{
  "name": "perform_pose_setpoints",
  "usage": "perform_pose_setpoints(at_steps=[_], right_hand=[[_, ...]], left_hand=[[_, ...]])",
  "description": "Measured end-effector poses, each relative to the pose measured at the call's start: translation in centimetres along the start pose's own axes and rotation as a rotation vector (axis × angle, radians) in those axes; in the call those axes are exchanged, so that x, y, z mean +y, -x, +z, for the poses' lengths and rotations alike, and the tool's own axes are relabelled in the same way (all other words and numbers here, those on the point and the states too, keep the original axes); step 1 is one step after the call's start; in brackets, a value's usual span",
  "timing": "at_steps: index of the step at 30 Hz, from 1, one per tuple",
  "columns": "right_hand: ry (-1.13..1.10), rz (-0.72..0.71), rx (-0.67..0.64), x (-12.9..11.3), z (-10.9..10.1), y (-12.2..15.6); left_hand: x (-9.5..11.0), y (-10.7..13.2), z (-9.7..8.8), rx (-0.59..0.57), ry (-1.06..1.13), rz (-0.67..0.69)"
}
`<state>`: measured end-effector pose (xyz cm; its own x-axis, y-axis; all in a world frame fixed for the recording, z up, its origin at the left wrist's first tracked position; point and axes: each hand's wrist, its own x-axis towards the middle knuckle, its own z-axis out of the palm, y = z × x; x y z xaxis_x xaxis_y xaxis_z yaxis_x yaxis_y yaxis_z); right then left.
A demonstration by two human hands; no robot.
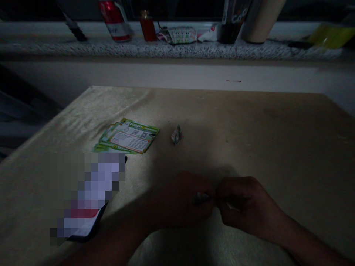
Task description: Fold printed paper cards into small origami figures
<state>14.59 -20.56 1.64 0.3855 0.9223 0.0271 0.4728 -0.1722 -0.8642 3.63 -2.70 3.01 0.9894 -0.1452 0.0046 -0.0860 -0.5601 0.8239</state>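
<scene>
Dimly lit: left hand (183,201) curls round what looks like a pale scrap (202,196), long axis toward right hand (246,207). Fingertips meet; right fingers bent, cannot tell on what. Folded paper (176,136) lies beyond, nearer left.

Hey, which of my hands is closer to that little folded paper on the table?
Your left hand. It's on the near side of the folded paper, not touching it; your right hand is farther off, nearer you and to the right.
</scene>
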Motion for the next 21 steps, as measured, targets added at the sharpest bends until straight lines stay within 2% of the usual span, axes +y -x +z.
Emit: perform_pose_setpoints(at_steps=[4,8,12,18,21], right_hand=[[0.063,0.023,0.132,-0.3,0.5,-0.1],[0.093,0.033,0.174,-0.8,0.2,-0.1],[0.056,-0.032,0.180,-1.0,-0.4,-0.1],[0.050,-0.056,0.171,-0.1,-0.2,0.5],[-0.037,-0.074,0.280,0.3,0.3,1.0]], left_hand=[[0.0,0.0,0.3,0.076,0.057,-0.069],[-0.1,0.1,0.4,0.164,0.132,-0.094],[-0.3,0.2,0.6,0.232,0.280,-0.129],[-0.3,0.1,0.9,0.255,0.519,-0.321],[-0.3,-0.1,0.7,0.217,0.566,-0.386]])
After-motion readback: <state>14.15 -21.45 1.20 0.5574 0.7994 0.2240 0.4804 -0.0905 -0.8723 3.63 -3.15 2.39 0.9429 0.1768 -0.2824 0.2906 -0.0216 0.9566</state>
